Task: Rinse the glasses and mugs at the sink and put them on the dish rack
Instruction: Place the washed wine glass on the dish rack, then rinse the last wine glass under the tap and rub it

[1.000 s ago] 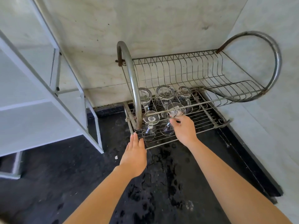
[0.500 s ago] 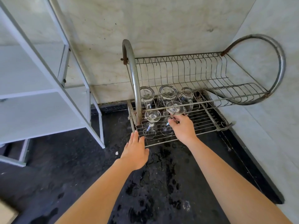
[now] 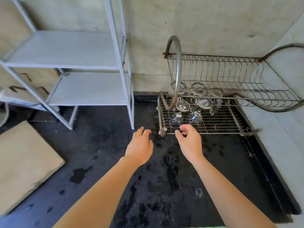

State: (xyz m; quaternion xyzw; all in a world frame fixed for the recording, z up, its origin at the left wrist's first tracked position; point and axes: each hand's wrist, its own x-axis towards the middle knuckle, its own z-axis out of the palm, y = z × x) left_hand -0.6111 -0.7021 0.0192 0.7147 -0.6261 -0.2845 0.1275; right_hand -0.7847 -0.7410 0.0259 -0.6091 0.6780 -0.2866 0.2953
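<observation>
Both my hands are empty over the wet black stone counter [image 3: 164, 181]. My left hand [image 3: 139, 146] has its fingers loose and spread. My right hand [image 3: 189, 143] is lightly curled, gripping nothing, right at the front rail of the two-tier steel wire dish rack [image 3: 227, 122]. The clear stemmed glasses [image 3: 182, 105] stand upside down, clustered at the left end of its lower tier, near the white metal shelf unit [image 3: 85, 86]

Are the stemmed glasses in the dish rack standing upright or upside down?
Upside down. The stemmed glasses sit bowl-down on the lower wire shelf of the dish rack, their round feet facing up.
</observation>
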